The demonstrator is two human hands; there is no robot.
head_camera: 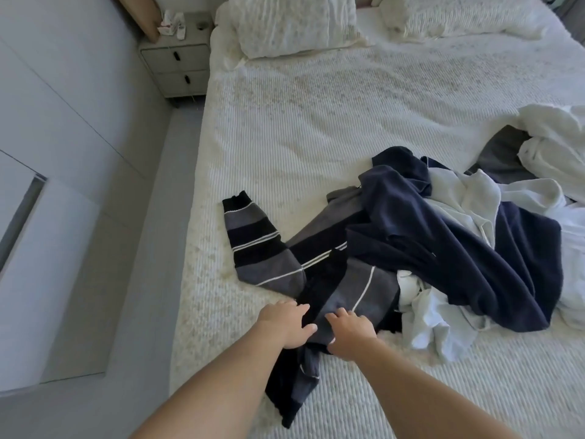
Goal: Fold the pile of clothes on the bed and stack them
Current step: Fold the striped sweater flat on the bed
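A black and grey striped sweater (262, 248) with thin white lines lies crumpled near the bed's left edge, one sleeve stretched toward the pillows. My left hand (286, 324) grips its dark fabric at the near side. My right hand (349, 334) pinches the same sweater just to the right. A navy garment (443, 236) is draped over the sweater's far part. White and pale blue clothes (437, 327) lie tangled under and beside it, with a grey piece (500, 153) further back.
The white ribbed bedspread (316, 137) stretches toward two pillows (294, 23) at the head. A grey nightstand (177, 61) with small items stands left of the bed. A grey floor strip and white wardrobe doors (63, 122) run along the left.
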